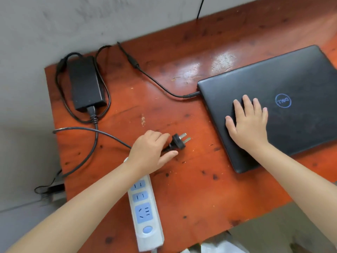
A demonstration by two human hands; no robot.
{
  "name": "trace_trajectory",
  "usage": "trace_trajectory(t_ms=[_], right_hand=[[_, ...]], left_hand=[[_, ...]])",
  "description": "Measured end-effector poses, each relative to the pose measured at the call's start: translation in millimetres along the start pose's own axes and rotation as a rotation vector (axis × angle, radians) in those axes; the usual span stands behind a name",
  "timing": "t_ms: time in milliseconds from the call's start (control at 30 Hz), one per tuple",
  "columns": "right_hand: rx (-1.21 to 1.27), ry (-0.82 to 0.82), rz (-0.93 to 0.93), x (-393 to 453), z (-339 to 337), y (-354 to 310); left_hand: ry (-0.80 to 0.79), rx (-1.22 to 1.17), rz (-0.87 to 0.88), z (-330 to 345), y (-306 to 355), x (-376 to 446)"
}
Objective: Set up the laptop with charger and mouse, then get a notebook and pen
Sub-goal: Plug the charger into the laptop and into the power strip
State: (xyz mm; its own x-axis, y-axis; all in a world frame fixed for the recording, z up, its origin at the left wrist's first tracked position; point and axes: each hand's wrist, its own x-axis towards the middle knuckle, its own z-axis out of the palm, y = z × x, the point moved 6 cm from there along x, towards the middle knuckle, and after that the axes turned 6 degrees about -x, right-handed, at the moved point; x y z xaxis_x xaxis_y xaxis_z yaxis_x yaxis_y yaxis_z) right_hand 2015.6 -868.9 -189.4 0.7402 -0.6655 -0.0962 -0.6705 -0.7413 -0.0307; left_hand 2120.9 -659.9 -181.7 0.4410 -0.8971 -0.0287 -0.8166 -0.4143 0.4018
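Note:
A closed black laptop (291, 92) lies on the right of the orange-red wooden table (191, 189). My right hand (248, 123) rests flat on its lid, fingers spread. The charger's thin cable (158, 83) is plugged into the laptop's left side. The black charger brick (85, 83) lies at the table's far left, its cord looping around it. My left hand (149, 148) pinches the black three-pin plug (179, 140) at its cord end, just above the table, pins pointing right. A white and blue power strip (144, 210) runs under my left forearm.
A grey wall stands behind the table. The table's left edge is close to the brick, and cord hangs over it. A small dark device with wires (52, 190) sits on the floor at the left. White plastic (215, 248) shows below the front edge.

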Motion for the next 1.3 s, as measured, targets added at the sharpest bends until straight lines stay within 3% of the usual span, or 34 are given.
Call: trace_trajectory(t_ms=[100,200,300,400,467,567,633,833,1300], right_hand=[[0.039,0.032,-0.087,-6.7,-2.4,-12.9],[0.078,0.076,-0.276,-20.4,-4.5,-33.5],[0.117,0.093,-0.414,-29.9,-5.5,-51.5],[0.147,0.084,-0.514,-35.8,-2.9,-72.8],[0.156,0.056,-0.574,-40.2,3.0,-91.5],[0.176,-0.052,-0.621,-48.8,17.8,-120.0],[0.133,-0.137,-0.623,-57.3,30.2,-133.5],[0.055,-0.104,-0.625,-63.0,35.4,-137.5],[0.089,-0.053,-0.623,-63.3,36.4,-137.2]], left_hand=[[-0.032,0.070,-0.048,9.8,10.8,-7.6],[0.085,0.035,-0.140,0.8,18.6,-6.5],[0.243,0.136,-0.180,-27.4,14.7,-11.6],[0.297,0.223,-0.182,-60.0,2.9,-25.9],[0.205,0.197,-0.181,-69.1,-3.4,-41.2],[-0.001,0.095,-0.323,-65.4,-18.0,-67.0],[-0.032,0.022,-0.410,-65.8,-25.6,-82.6],[-0.125,-0.058,-0.583,-63.6,-36.6,-99.1],[-0.275,-0.034,-0.554,-64.6,-32.5,-108.4]])
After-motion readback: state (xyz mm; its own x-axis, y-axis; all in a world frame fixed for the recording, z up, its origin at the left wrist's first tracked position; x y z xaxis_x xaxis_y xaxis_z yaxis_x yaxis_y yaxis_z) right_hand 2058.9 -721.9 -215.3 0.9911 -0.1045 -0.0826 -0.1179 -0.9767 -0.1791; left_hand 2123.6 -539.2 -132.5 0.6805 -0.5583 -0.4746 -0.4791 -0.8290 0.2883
